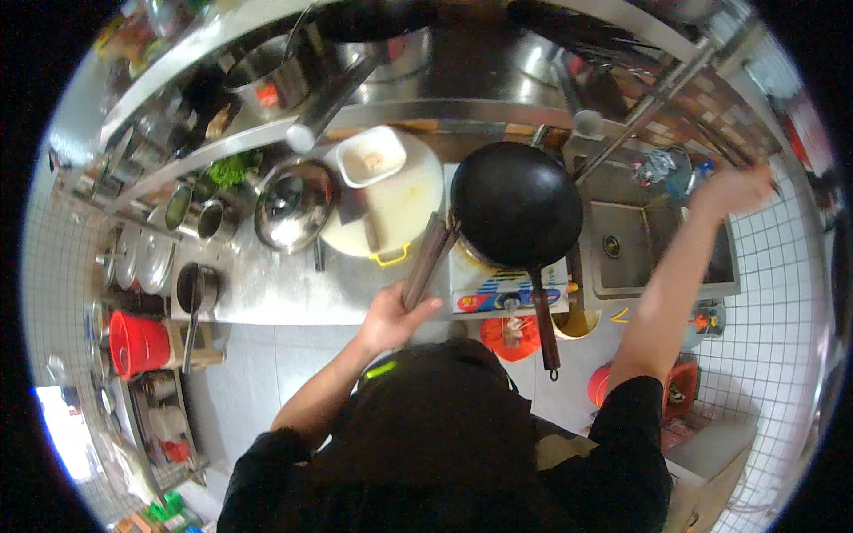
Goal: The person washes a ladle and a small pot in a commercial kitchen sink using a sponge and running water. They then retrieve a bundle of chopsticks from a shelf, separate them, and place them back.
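Observation:
My left hand point(393, 320) grips a bundle of long dark brown pieces point(426, 263), perhaps wooden handles, at the counter's front edge. Its far end reaches up beside a black wok point(516, 206), which sits on a portable gas stove point(490, 283) with its brown handle pointing towards me. My right hand point(740, 186) is stretched far out past the sink, near the tiled wall. Blur hides its fingers; a dark thin stick point(723, 143) shows beside it, and whether it is held is unclear. Left of the wok, a round cutting board point(416, 200) bears a cleaver point(360, 216) and a white container point(371, 157).
A metal sink point(620, 246) lies right of the stove. On the left are a steel pan lid point(293, 206), leafy greens point(230, 171), a small pot point(198, 288) and a red bucket point(138, 343). A steel shelf point(460, 110) with pots overhangs the counter. An orange-red basin point(512, 336) sits below the stove.

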